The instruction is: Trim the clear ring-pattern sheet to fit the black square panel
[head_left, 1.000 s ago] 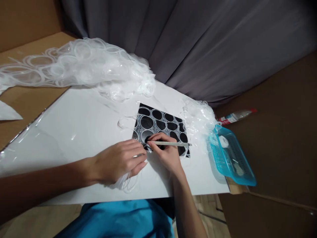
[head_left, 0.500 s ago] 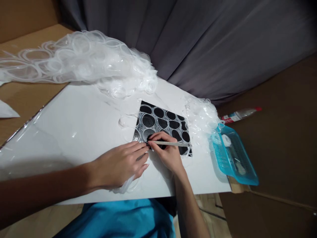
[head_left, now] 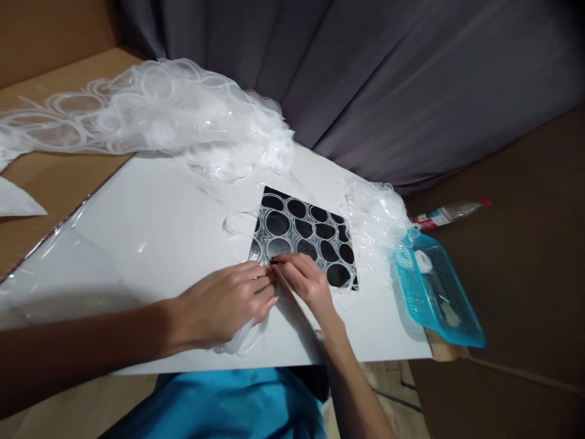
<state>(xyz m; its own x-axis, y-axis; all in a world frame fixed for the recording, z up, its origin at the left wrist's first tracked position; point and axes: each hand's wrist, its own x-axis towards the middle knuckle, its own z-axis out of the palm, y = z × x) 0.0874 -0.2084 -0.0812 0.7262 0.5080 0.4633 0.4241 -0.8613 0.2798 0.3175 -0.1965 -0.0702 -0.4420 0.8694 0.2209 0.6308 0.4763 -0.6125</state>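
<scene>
A black sheet (head_left: 315, 235) patterned with white-rimmed circles lies on a white board (head_left: 150, 244). My right hand (head_left: 306, 283) pinches a thin pale stick-like tool (head_left: 295, 299) whose tip meets the sheet's near left corner; the shaft runs back along my wrist. My left hand (head_left: 223, 302) lies with curled fingers beside it, fingertips touching the same corner. Clear plastic ring scraps (head_left: 240, 338) lie under that hand; whether the fingers grip them is hidden.
A long heap of clear plastic ring waste (head_left: 173, 116) covers the board's far left, a smaller heap (head_left: 377, 213) sits right of the sheet. A turquoise tray (head_left: 436, 292) sits at the board's right edge, a glue bottle (head_left: 450, 213) beyond it. Grey curtain behind.
The tool in my right hand has swung from pointing right across the sheet to lying back along my wrist. The left hand has stayed put.
</scene>
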